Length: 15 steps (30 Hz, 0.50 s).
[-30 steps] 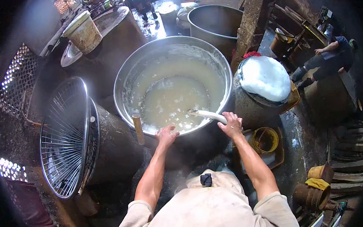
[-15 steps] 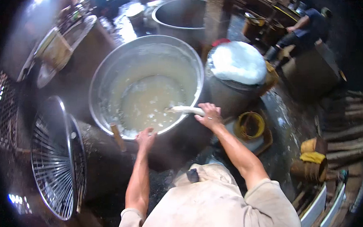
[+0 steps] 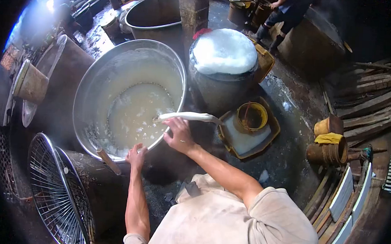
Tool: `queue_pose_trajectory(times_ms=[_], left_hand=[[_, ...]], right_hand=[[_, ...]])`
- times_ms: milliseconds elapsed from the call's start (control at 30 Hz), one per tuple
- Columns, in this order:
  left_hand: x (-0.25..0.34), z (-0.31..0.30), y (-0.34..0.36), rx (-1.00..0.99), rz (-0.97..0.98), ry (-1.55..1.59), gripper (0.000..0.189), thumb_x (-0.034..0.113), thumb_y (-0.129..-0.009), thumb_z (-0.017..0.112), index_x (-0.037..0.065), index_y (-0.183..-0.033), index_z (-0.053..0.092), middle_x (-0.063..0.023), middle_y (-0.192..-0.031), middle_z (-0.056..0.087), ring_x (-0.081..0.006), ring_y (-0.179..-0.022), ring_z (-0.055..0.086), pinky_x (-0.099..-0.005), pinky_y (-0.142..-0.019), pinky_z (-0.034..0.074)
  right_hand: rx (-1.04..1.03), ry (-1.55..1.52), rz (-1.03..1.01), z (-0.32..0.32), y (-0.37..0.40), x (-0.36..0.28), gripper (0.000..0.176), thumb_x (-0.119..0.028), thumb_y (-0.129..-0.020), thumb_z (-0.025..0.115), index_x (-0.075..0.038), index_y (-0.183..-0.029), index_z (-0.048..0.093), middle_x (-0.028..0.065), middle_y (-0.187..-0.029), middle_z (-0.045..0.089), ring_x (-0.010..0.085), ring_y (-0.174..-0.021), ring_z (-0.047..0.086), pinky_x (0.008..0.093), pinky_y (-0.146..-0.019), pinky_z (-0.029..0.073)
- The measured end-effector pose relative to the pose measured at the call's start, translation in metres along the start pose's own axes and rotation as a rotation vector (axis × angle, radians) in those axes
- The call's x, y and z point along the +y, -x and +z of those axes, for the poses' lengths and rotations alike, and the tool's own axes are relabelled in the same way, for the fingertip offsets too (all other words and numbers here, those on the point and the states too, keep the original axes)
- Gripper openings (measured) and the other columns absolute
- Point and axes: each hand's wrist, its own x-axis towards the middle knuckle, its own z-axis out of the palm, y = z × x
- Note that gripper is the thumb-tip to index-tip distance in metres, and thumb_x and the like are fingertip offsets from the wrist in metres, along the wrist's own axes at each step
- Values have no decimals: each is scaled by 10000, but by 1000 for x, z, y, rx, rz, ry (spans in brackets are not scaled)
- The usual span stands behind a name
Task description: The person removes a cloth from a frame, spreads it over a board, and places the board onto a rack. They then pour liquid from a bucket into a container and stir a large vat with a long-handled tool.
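A wide metal basin [image 3: 89, 85] holds pale, foamy liquid [image 3: 134, 112]. My left hand [image 3: 136, 155] rests on the basin's near rim, close to a wooden stick [image 3: 108, 160] leaning on that rim. My right hand [image 3: 180, 135] sits against the underside of a long white ladle handle [image 3: 190, 117], fingers spread along it; the handle's far end dips into the liquid.
A drum topped with white foam [image 3: 225, 50] stands right of the basin. A yellow bucket [image 3: 251, 117] sits in a tray. A wire fan guard [image 3: 57, 194] is at lower left. Another basin [image 3: 155, 11] and a person [image 3: 283, 11] are behind. Wooden planks [image 3: 369, 100] lie right.
The view has swung right, so the basin sits further left. The ladle handle has lifted above the rim, and my right hand has slid from gripping its end to lying under it.
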Motion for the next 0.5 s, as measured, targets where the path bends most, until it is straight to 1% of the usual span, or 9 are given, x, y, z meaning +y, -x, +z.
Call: queue_pose_trajectory(times_ms=[67, 233, 333, 400, 433, 500], left_hand=[[0, -4, 1, -25, 11, 0, 405, 401, -732, 572, 148, -1045, 620, -57, -1076, 605, -225, -1114, 466, -450, -1007, 166], [1, -5, 1, -55, 12, -3, 402, 409, -751, 554, 151, -1053, 615, -43, -1078, 607, -222, -1104, 469, -444, -997, 182], [0, -4, 5, -29, -1, -37, 415, 414, -755, 558, 143, -1066, 607, -60, -1086, 604, -230, -1095, 479, -431, -998, 196], [-6, -3, 5, 18, 53, -50, 442, 402, -751, 578, 114, -1086, 587, -100, -1096, 596, -255, -1095, 485, -422, -996, 213], [-9, -2, 5, 23, 49, -52, 442, 402, -751, 578, 114, -1086, 587, -100, -1096, 596, -255, -1095, 485, -422, -996, 213], [-14, -3, 9, 88, 132, 46, 418, 302, -777, 587, 52, -1111, 556, -130, -1111, 579, -247, -1080, 501, -390, -973, 281]], right_hand=[[-75, -39, 27, 1, 6, -4, 342, -133, -668, 621, -89, -1002, 563, 86, -996, 550, 259, -961, 509, 395, -805, 378], [-79, -65, 68, -6, 18, -1, 326, -127, -677, 612, -88, -996, 556, 81, -967, 546, 261, -917, 512, 396, -769, 381], [-114, -104, 98, -9, 21, 1, 305, -123, -684, 604, -85, -981, 552, 90, -943, 547, 270, -886, 519, 401, -742, 392], [-127, -142, 104, -12, 21, 2, 283, -117, -693, 592, -82, -970, 546, 90, -904, 559, 275, -861, 533, 407, -724, 404], [-129, -148, 100, -14, 20, 4, 283, -117, -693, 592, -82, -970, 546, 90, -904, 559, 275, -861, 533, 407, -724, 404], [-165, -226, 94, -16, 19, 7, 267, -108, -701, 578, -76, -964, 542, 87, -858, 569, 277, -840, 545, 409, -723, 412]])
